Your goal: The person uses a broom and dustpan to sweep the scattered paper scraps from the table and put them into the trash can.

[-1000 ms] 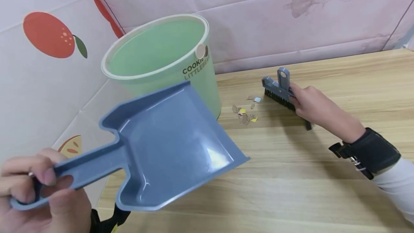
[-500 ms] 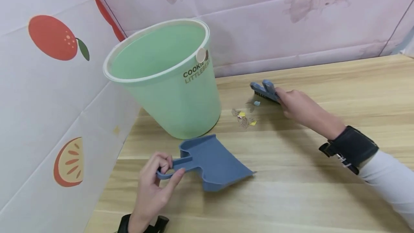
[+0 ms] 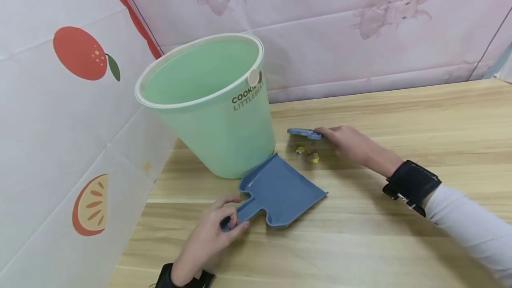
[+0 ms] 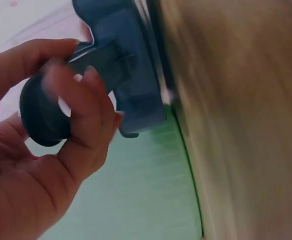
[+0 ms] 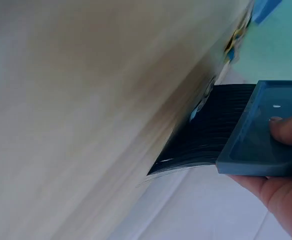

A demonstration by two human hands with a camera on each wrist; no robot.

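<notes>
Dustpan [image 3: 280, 190], blue, lies flat on the tabletop [image 3: 400, 243] at lower centre, its handle gripped by the left hand [image 3: 216, 234]. Right hand [image 3: 348, 143], at centre right, holds a blue brush [image 3: 304, 133] just above paper scraps [image 3: 306, 154] beside the green bucket [image 3: 212, 110]. Only the right wrist view shows the brush's dark bristles [image 5: 206, 130] bent against the wood.

- The right hand [image 3: 348, 143] is covering most of the brush [image 3: 305, 133].
- Motion is blurring the table [image 5: 76, 100] in both wrist views.
- The scraps [image 3: 306, 154] are showing too small to identify.
- The frame edge is cutting off the right sleeve [image 3: 472, 230].
</notes>
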